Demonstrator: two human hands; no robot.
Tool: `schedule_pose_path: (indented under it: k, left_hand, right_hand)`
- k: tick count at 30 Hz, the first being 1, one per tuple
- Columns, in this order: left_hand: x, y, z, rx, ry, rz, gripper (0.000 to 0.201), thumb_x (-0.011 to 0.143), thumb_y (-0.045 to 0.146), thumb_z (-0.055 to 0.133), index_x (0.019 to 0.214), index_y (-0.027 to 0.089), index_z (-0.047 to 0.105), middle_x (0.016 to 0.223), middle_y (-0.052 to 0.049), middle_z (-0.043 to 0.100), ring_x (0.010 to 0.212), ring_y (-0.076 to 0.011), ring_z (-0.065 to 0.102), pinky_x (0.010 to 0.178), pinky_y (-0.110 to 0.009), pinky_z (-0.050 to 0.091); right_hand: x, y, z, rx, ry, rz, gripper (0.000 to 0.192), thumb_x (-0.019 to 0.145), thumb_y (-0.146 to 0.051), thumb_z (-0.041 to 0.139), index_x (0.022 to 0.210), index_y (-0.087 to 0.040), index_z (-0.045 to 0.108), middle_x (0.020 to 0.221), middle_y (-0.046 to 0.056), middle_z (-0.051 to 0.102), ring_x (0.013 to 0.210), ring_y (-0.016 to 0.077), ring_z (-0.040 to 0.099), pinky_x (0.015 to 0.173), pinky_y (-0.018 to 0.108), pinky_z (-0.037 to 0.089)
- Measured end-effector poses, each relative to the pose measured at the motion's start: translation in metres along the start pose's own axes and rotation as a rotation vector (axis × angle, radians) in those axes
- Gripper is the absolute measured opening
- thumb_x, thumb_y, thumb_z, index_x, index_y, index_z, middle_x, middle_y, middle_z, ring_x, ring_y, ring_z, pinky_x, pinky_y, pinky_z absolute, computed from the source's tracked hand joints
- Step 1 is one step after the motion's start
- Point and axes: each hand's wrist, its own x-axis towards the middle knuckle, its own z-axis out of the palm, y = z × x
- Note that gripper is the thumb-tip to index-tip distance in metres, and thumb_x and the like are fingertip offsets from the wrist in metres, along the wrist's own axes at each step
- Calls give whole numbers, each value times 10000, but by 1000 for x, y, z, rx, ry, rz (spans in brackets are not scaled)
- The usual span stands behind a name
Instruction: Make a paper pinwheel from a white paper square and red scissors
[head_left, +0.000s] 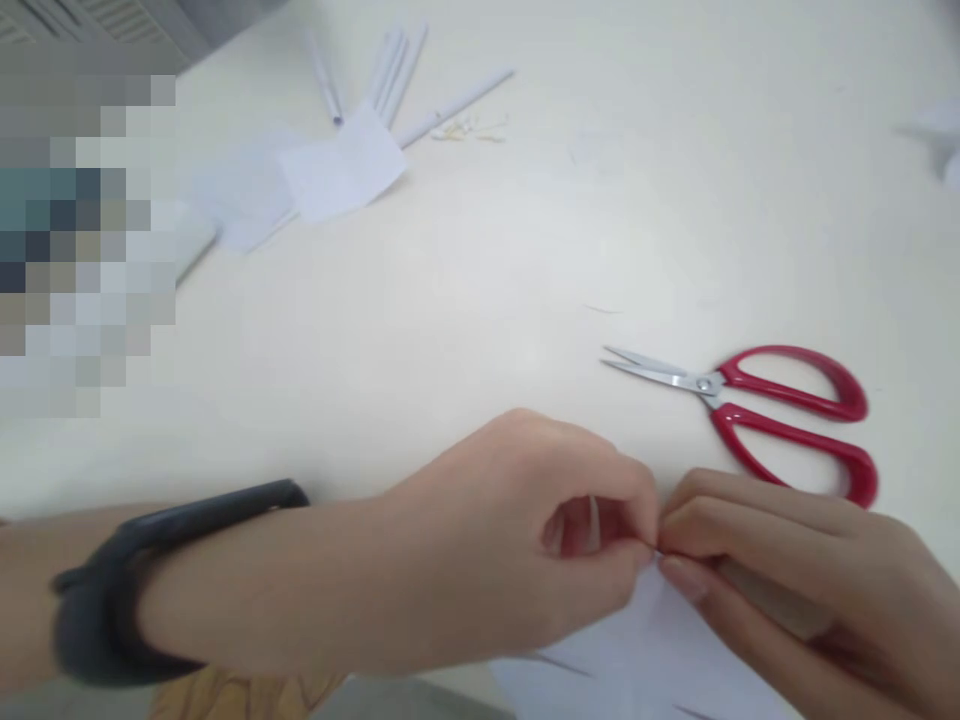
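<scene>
Down near the bench's (480, 300) front edge, just in front of the red-handled scissors (750, 405), the left hand (517, 540) and right hand (795, 570) met fingertip to fingertip, each grip pinched shut on the thin white paper sheet (645, 650), seemingly to crease it. The scissors lay flat, blades nearly shut. Far beyond the scissors lay rolled paper tubes (397, 70) and flat paper squares (345, 165). A dark matte wristband (120, 590) circled the left wrist.

readable text: none | labels, brands, numbers, signs: none legible on any surface
</scene>
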Motion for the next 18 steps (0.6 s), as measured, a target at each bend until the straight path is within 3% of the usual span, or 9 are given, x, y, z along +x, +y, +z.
schedule_pose_path:
  k: [2,11,18]
  left_hand:
    - [2,-1,0,-33,-40,-22,130,805,126,489,758,208,579,645,69,551,559,-56,463,512,-145,383]
    - [10,12,0,-48,11,-203,153,757,147,525,627,192,591,550,73,537,518,-63,476,472,-153,374]
    - [12,9,-5,-85,-40,-158,167,746,111,531,619,188,606,544,84,539,521,-45,478,466,-115,378]
  right_hand:
    - [4,-9,-4,25,-92,138,90,830,-132,515,823,-202,572,725,-6,578,609,84,552,526,163,459]
    - [4,-12,-9,56,-128,133,94,840,-124,488,796,-162,563,696,-23,523,590,71,471,519,196,365]
    - [4,-10,-9,58,-130,114,94,846,-134,488,817,-155,576,717,-19,530,600,73,462,519,216,342]
